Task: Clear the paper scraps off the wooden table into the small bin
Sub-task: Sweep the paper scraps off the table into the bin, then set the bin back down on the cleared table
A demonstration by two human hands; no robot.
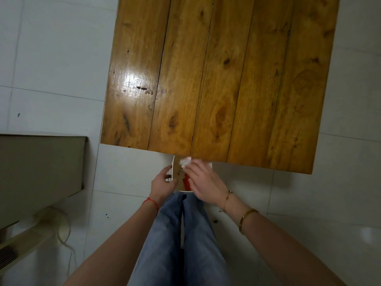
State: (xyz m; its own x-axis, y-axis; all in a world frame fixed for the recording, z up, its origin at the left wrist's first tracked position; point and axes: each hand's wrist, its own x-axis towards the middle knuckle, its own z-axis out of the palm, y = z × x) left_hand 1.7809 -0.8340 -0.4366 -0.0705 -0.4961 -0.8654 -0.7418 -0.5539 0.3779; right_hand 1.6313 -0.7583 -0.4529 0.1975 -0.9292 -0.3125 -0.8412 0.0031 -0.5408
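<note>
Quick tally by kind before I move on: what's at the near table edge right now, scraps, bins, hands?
White crumpled paper scraps: 1, at the right hand's fingertips above the bin
Small white bins: 1, at the table's near edge, reddish and brown bits inside
Hands: 2, left hand on the bin's side, right hand over it
Scraps seen on the tabletop: 0
Total: 4

Small bin (174, 171) sits below the wooden table's (216, 79) near edge, paper scraps (185, 161) probably inside (partly hidden).
</note>
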